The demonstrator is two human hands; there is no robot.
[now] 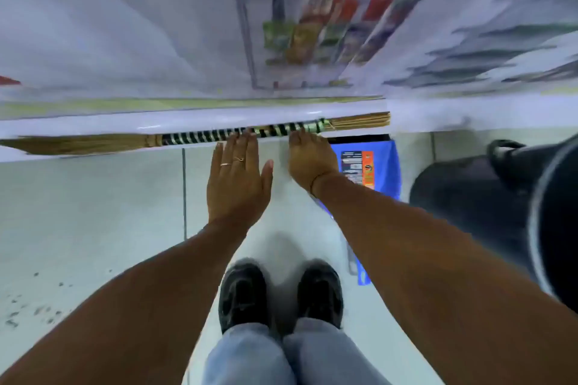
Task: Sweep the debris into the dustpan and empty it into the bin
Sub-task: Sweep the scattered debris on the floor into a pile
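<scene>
A straw broom [200, 136] with a black, green and silver striped handle lies along the white base ledge of a shelf unit. My left hand [239, 180] is flat with fingers apart, its fingertips just at the handle. My right hand [309, 159] reaches beside it, fingers curled down at the handle, holding nothing that I can see. A blue dustpan [383, 166] with a label stands on the floor under my right forearm. A black bin [488, 206] stands at the right. Dark debris [34, 309] is scattered on the floor tiles at lower left.
The white shelf unit [125, 122] runs across the view ahead, with blurred colourful packets [319, 31] hanging above. My two black shoes [281, 294] stand on pale floor tiles between my arms.
</scene>
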